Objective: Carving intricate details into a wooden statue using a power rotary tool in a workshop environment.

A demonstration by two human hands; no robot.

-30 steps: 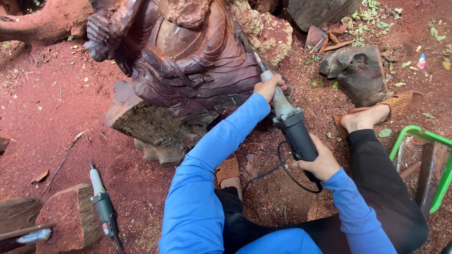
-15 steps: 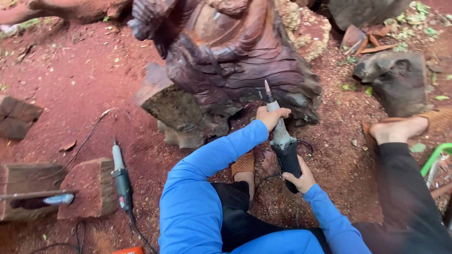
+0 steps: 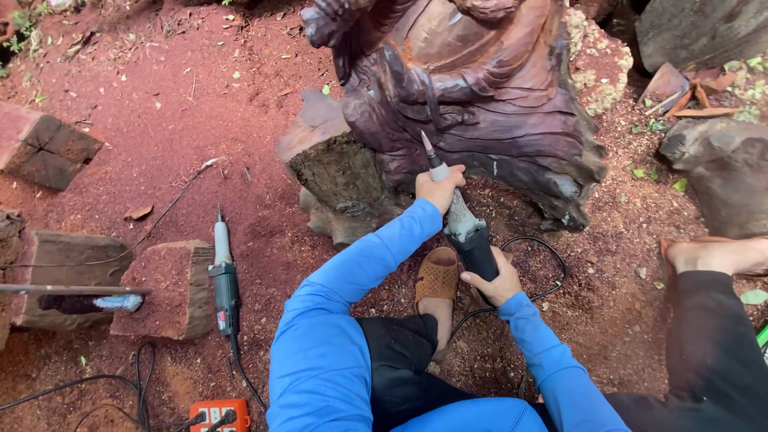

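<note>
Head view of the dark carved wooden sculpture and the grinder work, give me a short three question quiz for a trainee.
1. True or false: both hands hold the long grey and black die grinder.
2. Which hand grips nearer the bit? A) left hand B) right hand
3. What lies on the red sawdust ground beside the squat reddish wood block?

Key: 1 true. 2 A. 3 a second corded grinder, with no hand on it. The held bit points at the dark carved wooden sculpture.
</note>
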